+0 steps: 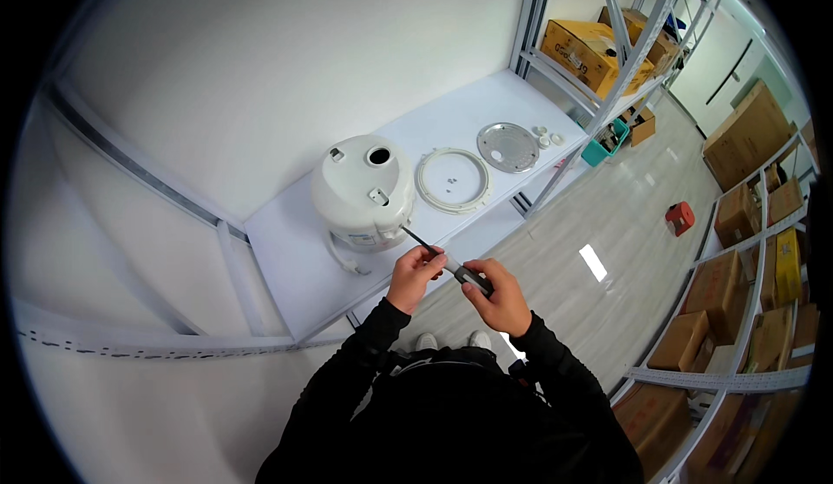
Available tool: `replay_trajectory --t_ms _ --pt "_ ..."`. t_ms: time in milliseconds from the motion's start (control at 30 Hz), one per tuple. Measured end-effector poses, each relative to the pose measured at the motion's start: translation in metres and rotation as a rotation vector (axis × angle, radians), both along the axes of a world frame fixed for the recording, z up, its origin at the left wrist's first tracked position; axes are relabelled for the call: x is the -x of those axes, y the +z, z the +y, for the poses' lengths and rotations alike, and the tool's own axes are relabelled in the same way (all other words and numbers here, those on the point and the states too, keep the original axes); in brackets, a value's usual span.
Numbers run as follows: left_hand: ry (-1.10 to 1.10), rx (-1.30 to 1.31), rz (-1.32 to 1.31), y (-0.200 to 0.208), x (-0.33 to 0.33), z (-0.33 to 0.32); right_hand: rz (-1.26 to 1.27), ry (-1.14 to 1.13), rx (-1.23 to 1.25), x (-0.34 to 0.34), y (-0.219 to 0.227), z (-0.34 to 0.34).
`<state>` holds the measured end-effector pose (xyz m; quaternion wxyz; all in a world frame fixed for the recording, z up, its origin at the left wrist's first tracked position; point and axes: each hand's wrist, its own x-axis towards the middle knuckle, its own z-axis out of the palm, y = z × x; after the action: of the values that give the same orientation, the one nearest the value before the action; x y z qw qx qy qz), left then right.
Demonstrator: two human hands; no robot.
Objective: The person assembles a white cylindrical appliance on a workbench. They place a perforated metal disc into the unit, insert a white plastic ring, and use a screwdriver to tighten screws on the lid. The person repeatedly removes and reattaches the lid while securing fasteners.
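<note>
A screwdriver (pixel 449 263) with a dark shaft and a grey and black handle slants up to the left in both my hands. My right hand (pixel 501 297) is closed round its handle. Further forward, the fingers of my left hand (pixel 415 277) pinch it near the shaft. Its tip meets or nearly meets the near right lower side of a white rounded appliance housing (pixel 360 189), which looks like a rice cooker body. The housing has a round dark hole and small recesses on top. A pale cord or strip (pixel 345 260) hangs at its base.
A white ring (pixel 422 190) lies right of the housing, with several small screws (pixel 452 181) inside it. Beyond are a round metal plate (pixel 508 147) and several small white round parts (pixel 545 139). Shelving with cardboard boxes (pixel 716 293) lines the right; a red stool (pixel 680 217) stands on the floor.
</note>
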<state>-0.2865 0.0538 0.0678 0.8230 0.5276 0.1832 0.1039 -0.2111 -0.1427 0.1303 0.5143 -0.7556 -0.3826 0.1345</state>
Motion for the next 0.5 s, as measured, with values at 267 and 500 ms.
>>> replay_trajectory --t_ms 267,500 --pt "-0.055 0.015 -0.032 -0.004 0.003 0.006 0.315 -0.008 0.048 0.006 0.003 0.005" --pt "-0.165 0.086 -0.132 0.003 0.008 0.005 0.943 0.075 -0.043 0.0 0.005 0.007"
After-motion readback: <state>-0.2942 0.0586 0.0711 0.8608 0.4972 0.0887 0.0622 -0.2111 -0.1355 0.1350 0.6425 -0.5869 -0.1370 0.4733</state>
